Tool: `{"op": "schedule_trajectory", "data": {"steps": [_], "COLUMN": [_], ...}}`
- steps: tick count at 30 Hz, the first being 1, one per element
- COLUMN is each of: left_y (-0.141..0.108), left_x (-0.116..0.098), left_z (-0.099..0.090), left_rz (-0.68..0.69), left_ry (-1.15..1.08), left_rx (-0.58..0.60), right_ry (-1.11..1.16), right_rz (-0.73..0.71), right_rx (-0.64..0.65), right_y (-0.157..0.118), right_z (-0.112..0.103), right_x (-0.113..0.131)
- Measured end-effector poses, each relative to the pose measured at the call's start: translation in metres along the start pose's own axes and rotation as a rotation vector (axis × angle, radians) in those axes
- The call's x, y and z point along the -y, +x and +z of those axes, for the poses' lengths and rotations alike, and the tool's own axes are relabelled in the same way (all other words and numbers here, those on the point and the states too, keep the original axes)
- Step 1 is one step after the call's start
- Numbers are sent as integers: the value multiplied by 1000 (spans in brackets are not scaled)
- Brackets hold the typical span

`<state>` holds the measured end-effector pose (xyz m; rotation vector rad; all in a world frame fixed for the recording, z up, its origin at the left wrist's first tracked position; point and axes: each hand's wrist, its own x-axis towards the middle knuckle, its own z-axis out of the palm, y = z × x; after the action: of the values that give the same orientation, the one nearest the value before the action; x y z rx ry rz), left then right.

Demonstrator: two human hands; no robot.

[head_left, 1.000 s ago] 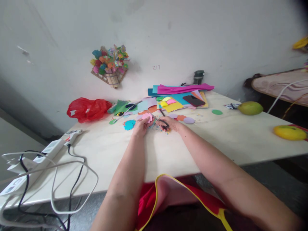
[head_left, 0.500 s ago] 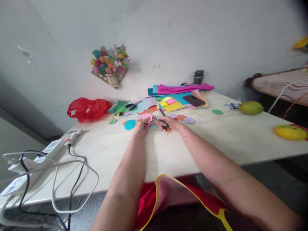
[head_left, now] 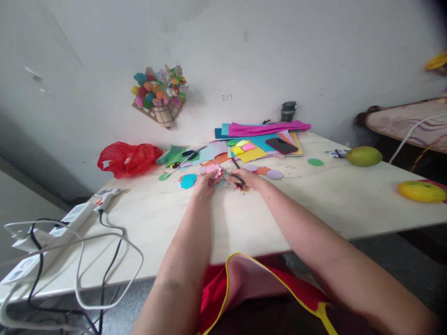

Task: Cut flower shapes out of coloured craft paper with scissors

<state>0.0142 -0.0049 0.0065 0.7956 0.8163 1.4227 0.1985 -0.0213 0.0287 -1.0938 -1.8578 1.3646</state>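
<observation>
My left hand point(head_left: 206, 181) pinches a pink scalloped paper flower point(head_left: 214, 170) just above the table. My right hand point(head_left: 246, 178) is wrapped round the dark handles of a pair of scissors point(head_left: 239, 180). The scissor blades point toward the flower's right edge; whether they touch the paper I cannot tell. To the left of my left hand lies a blue scalloped paper piece point(head_left: 188, 181) with orange edges showing under it. Small paper scraps point(head_left: 228, 179) are scattered beneath both hands. Beyond my right hand lie an orange paper flower point(head_left: 262, 170) and a lilac disc point(head_left: 274, 174).
Coloured sheets point(head_left: 258, 152) and a phone point(head_left: 281, 145) lie at the back. A second pair of scissors point(head_left: 185, 160) and a red plastic bag point(head_left: 127, 158) are at the left. A power strip point(head_left: 73, 213) with loose cables is front left; a green mango-like fruit point(head_left: 364, 156) is right.
Both hands stay in nearly the same place, with the pink flower and the scissors still held. Only a very slight shift of the fingers shows.
</observation>
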Motion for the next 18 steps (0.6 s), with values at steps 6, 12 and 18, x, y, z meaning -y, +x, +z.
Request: {"op": "schedule_trajectory", "data": {"steps": [6, 12, 18], "left_y": [0, 0, 2], "left_x": [-1, 0, 2], "left_z": [-1, -1, -1], "left_rz": [1, 22, 59], "left_ry": [5, -7, -12], "left_rx": [10, -3, -28], "right_ry": [4, 6, 10], "right_rz": [0, 37, 47], "right_rx": [5, -11, 8], "right_y": [0, -6, -4], "right_z": [0, 3, 1], "right_x": [0, 9, 5]}}
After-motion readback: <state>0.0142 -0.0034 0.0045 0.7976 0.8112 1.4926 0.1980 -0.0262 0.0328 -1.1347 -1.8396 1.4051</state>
